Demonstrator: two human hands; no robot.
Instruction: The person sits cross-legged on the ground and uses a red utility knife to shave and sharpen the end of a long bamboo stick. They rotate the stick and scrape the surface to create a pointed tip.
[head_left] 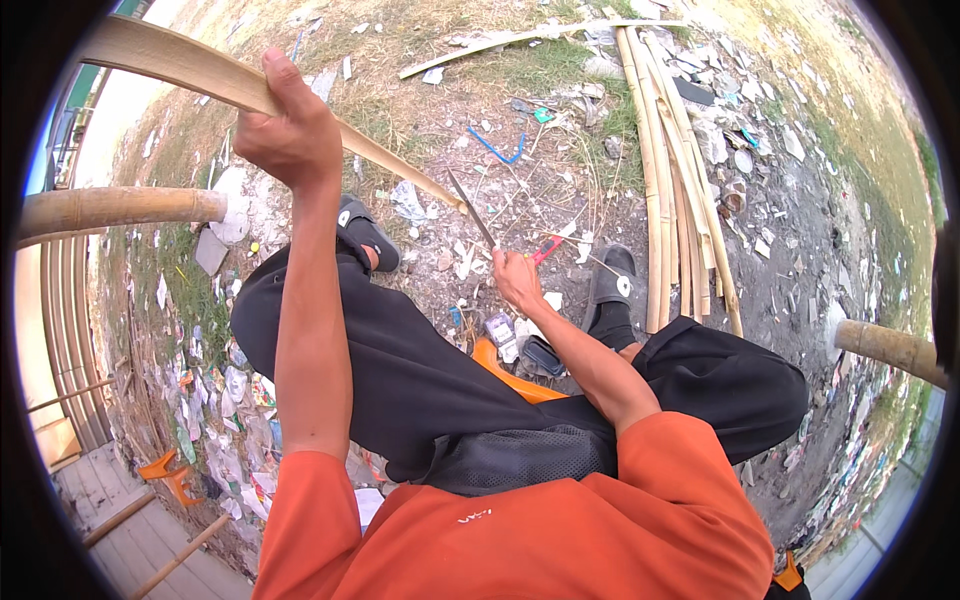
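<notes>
My left hand (290, 130) is raised at the upper left, its fingers wrapped round a long split bamboo strip (190, 70). The strip slants down from the upper left and ends above the ground between my feet. In front of my lap, my right hand (517, 279) is closed on a knife with a long dark blade (472, 211). The blade points up and left, close by the strip's lower end; whether they touch I cannot tell. My fingers hide the knife's handle. Just beyond this hand is a red-handled tool (546, 249), partly covered.
A pile of bamboo strips (665, 180) lies ahead on the right, with a single strip (500, 40) beyond it. Thick bamboo poles stand at left (130, 207) and right (890, 352). Litter covers the ground. An orange plastic edge (515, 378) shows between my legs.
</notes>
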